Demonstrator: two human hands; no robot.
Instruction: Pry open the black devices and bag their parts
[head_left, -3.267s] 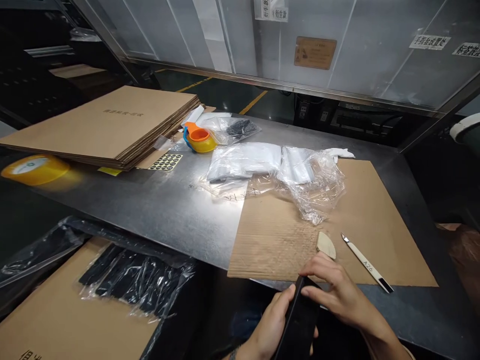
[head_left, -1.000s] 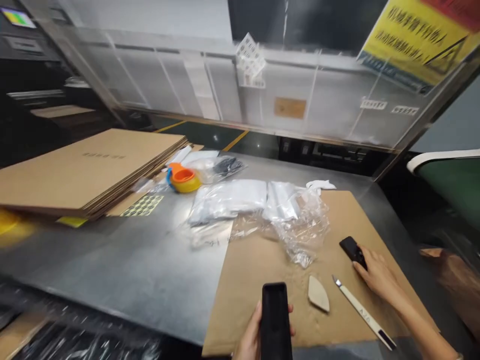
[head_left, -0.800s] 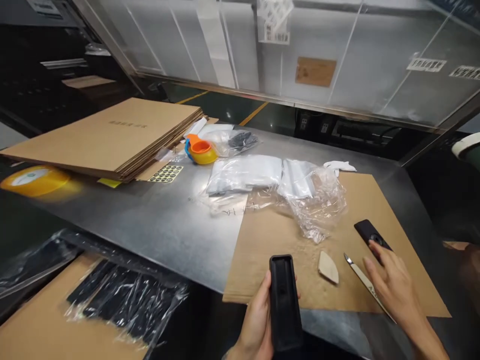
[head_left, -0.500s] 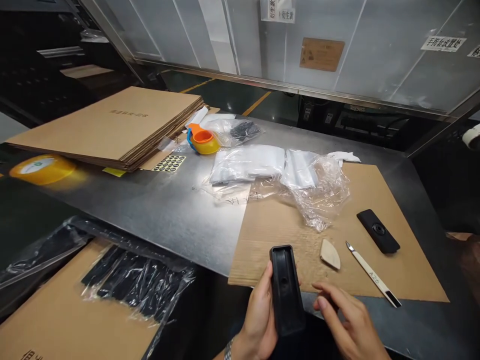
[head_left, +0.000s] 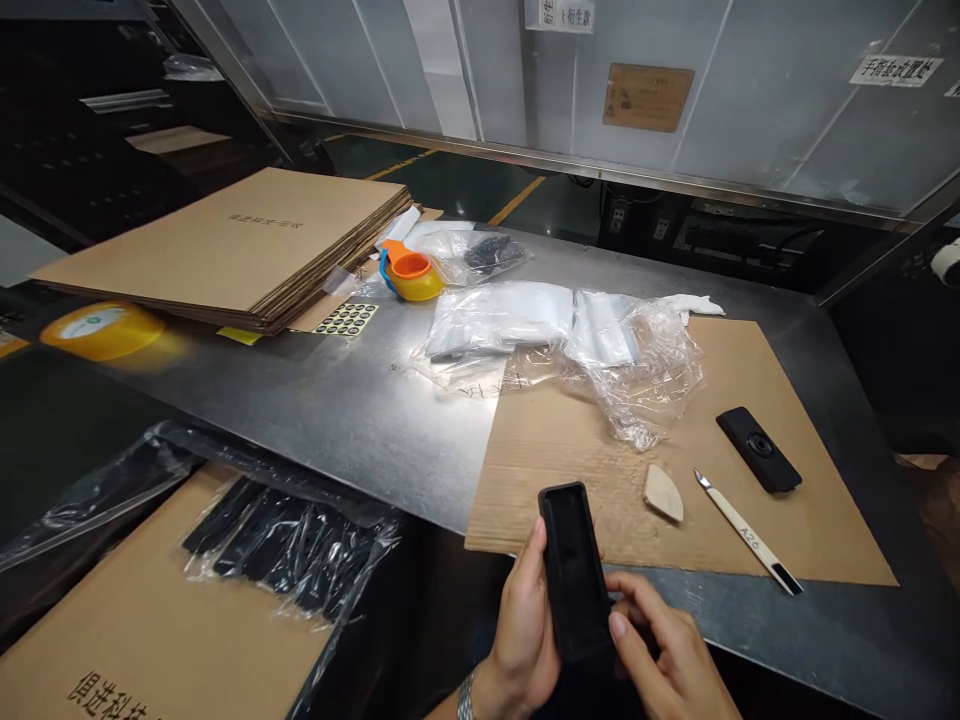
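Upright in my left hand is a long, hollow black plastic case, its open side facing me. The left fingers wrap its left side and back, with the thumb along the edge. My right hand has thumb and forefinger at the lower right edge of the same case, pinched in on it. The case's lower end fades into dark shadow. Beyond the right hand, a craft knife marked A26 lies beside a pale wedge-shaped block. A second black piece with a round ring lies farther right.
A cardboard sheet covers the metal bench's right part. Clear plastic bags lie behind. Left are stacked cardboard sheets, a tape roll and an orange-yellow tape dispenser. A box with bagged black parts stands lower left.
My right hand has moved left, from beside the black case to its edge. The left hand still holds the case. The view has shifted slightly.
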